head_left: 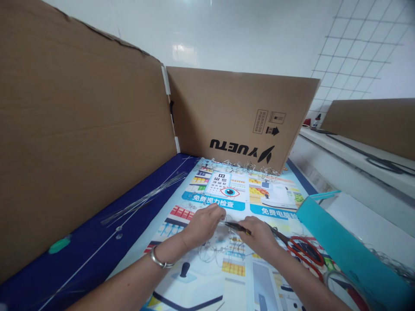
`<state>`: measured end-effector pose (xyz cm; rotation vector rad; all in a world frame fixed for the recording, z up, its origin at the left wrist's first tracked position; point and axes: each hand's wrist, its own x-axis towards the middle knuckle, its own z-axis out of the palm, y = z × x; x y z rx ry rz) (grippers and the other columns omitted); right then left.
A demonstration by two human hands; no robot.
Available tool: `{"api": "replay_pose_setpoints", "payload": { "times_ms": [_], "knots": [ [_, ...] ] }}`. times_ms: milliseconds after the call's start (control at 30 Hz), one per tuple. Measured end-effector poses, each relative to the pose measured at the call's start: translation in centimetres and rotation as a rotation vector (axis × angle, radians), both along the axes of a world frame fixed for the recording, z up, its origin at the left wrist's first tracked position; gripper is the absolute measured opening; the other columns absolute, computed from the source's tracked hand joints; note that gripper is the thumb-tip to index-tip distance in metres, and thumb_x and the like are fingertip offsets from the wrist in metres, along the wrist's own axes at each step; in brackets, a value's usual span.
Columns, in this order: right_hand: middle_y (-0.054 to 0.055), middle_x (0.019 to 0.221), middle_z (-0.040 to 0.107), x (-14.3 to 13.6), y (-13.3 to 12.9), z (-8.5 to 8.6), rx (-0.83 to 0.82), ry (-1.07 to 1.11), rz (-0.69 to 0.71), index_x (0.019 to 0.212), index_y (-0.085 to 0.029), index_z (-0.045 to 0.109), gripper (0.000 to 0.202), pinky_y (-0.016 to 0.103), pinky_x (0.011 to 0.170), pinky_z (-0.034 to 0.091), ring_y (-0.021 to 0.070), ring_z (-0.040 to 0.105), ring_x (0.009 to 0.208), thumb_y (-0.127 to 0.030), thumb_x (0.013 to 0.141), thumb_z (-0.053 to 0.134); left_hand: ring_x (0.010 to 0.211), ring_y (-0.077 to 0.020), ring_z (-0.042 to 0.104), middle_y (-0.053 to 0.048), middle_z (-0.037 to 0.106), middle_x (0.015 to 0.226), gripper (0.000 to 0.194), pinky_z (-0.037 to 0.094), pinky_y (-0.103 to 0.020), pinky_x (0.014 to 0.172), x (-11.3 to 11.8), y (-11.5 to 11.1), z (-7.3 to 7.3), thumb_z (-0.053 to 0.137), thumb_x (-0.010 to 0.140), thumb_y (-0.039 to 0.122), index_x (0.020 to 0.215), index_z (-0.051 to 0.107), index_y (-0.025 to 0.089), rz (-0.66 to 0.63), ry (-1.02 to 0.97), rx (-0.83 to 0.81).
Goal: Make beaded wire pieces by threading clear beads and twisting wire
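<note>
My left hand [202, 222], with a silver bangle at the wrist, is closed in a pinch on a thin wire [223, 222]. My right hand [261, 236] grips a pair of pliers [238, 226], whose dark jaws point left and meet the wire close to my left fingertips. Below both hands, thin wire loops [209, 254] lie on the printed sheet [207, 280]. To the right of my right hand rest scissors with red handles [306, 250], partly behind my forearm.
Straight wires [145, 198] lie in a bundle on the blue surface at left. A teal box [350, 255] holding tangled wire stands at right, near a tape roll [345, 287]. Cardboard panels [236, 108] wall the left and back, with small wire pieces [240, 166] along the back one.
</note>
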<state>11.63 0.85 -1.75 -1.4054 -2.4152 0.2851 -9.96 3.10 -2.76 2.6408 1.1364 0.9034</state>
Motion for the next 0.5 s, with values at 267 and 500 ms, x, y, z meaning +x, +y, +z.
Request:
{"api": "replay_pose_setpoints", "payload": {
  "times_ms": [267,500],
  "knots": [
    [-0.001,0.073,0.056,0.06,0.14,-0.27,-0.035,0.009,-0.012,0.08,-0.023,0.062,0.015,0.022,0.063,0.031,0.0142,0.05,0.074,-0.027,0.08,0.047,0.078,-0.0156,0.049,-0.003,0.053,0.08,0.018,0.038,-0.025,0.068,-0.04,0.07,-0.01,0.033,0.086,0.011,0.086,0.049,0.019,-0.01,0.026,0.008],
    [-0.002,0.073,0.058,0.17,0.18,0.06,-0.067,0.03,-0.009,0.079,-0.022,0.062,0.014,0.021,0.061,0.031,0.0129,0.051,0.072,-0.025,0.078,0.048,0.078,-0.016,0.048,-0.003,0.054,0.08,0.018,0.038,-0.026,0.068,-0.15,0.2,-0.17,0.034,0.084,0.008,0.087,0.048,0.019,-0.037,0.042,0.033]
  ]
}}
